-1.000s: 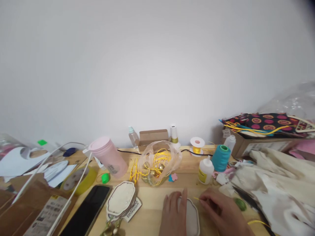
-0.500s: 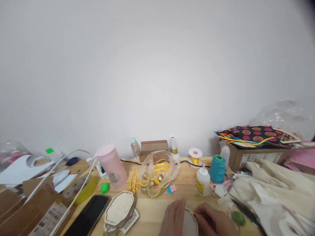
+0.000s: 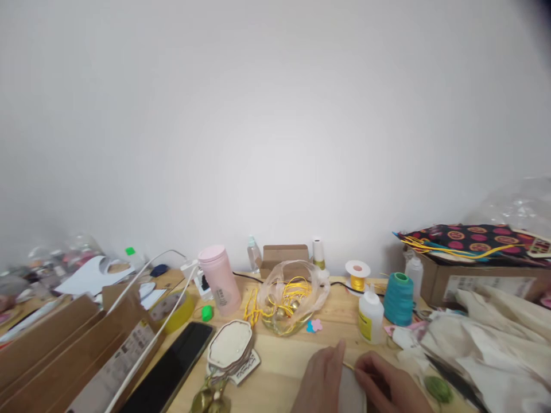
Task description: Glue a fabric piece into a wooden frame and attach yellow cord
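Note:
At the bottom edge, my left hand (image 3: 322,378) presses on a pale flat piece (image 3: 352,392) with its fingers together. To its right, the fingertips of my right hand (image 3: 387,381) pinch a yellow cord (image 3: 348,365) at the top of that piece. The piece's lower part is out of frame. Left of my hands lies a stack of cream scalloped plaques (image 3: 230,344), with brass bells (image 3: 210,398) below it. Behind my hands, a clear bag (image 3: 321,287) holds yellow cord and bells.
A white glue bottle (image 3: 371,315), teal thread cone (image 3: 398,299) and cord spool (image 3: 357,271) stand behind my right hand. Cream fabric (image 3: 495,338) lies right. A phone (image 3: 170,367), pink tumbler (image 3: 220,281) and cardboard box (image 3: 103,355) are left.
The view has shifted left, so the table things and both hands appear farther right. Brass bells now show below the plaques. Both hands keep nearly the same pose around the flat piece.

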`<state>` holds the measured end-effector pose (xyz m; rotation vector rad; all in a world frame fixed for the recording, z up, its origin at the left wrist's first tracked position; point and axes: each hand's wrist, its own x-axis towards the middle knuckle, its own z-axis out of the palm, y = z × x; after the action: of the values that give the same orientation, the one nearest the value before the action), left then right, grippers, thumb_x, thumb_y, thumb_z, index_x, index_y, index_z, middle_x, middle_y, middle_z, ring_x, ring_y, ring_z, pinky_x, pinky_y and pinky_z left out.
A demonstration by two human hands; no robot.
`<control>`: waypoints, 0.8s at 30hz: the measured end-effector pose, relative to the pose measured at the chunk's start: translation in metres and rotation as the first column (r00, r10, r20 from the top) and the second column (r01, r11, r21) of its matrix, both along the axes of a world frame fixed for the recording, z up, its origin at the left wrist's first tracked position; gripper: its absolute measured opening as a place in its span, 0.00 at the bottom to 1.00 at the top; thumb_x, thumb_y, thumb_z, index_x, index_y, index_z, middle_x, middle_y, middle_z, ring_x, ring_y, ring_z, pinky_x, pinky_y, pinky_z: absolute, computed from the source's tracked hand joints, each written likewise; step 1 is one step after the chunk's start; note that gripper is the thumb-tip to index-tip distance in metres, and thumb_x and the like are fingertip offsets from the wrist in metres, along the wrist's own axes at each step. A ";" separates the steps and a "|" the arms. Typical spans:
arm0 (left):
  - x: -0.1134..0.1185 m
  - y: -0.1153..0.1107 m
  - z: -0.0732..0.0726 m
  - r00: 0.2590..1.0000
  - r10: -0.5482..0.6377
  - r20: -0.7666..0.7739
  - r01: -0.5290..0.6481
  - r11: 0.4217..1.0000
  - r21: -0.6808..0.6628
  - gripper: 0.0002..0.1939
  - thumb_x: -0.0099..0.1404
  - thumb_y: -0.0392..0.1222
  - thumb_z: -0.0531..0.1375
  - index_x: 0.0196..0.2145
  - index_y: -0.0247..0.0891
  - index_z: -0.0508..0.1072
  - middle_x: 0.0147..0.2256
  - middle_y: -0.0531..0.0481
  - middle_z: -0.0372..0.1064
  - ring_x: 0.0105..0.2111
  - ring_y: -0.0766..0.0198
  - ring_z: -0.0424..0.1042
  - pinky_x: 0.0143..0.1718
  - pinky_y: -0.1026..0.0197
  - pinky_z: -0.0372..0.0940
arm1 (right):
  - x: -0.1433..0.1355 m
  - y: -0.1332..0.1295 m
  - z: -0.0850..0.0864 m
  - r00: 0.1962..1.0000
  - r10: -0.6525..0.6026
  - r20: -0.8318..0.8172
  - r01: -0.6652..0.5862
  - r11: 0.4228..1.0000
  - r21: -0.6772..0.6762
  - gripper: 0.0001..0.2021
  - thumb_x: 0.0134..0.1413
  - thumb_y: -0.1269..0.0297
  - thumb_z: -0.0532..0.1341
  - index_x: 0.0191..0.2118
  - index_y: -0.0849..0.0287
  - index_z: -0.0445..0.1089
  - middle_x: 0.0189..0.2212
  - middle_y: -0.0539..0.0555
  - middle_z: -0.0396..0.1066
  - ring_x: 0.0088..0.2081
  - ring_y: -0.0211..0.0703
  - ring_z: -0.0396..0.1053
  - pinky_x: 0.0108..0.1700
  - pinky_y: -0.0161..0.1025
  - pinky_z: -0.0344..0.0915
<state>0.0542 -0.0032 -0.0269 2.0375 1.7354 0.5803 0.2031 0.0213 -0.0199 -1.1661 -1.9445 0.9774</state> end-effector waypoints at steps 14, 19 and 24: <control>0.000 -0.020 0.035 0.985 -0.047 0.164 0.059 0.996 -0.072 0.52 0.37 0.41 0.64 0.57 0.26 0.44 0.58 0.33 0.40 0.57 0.49 0.38 0.55 0.48 0.40 | 0.000 -0.003 0.009 0.976 -0.081 -0.202 0.083 0.997 0.000 0.08 0.48 0.61 0.54 0.25 0.59 0.65 0.22 0.50 0.68 0.27 0.40 0.66 0.29 0.34 0.62; -0.005 -0.016 0.029 0.891 0.115 0.440 -0.108 0.993 -0.041 0.42 0.46 0.36 0.58 0.56 0.26 0.44 0.56 0.35 0.46 0.55 0.55 0.48 0.55 0.54 0.44 | -0.001 -0.002 0.013 0.950 -0.154 -0.272 0.158 0.987 -0.009 0.09 0.46 0.60 0.56 0.26 0.61 0.67 0.22 0.51 0.69 0.26 0.40 0.65 0.28 0.33 0.61; -0.012 0.007 0.036 0.754 0.144 0.641 -0.115 0.989 -0.087 0.25 0.50 0.40 0.57 0.47 0.31 0.64 0.46 0.39 0.65 0.44 0.57 0.64 0.46 0.56 0.58 | -0.001 0.000 0.014 0.929 -0.185 -0.320 0.184 0.982 -0.033 0.12 0.44 0.57 0.57 0.26 0.62 0.68 0.21 0.51 0.68 0.24 0.39 0.64 0.24 0.33 0.60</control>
<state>0.0421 0.0043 0.0095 1.4252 1.4344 1.1263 0.2018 0.0218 -0.0058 -1.0914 -1.5465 0.9997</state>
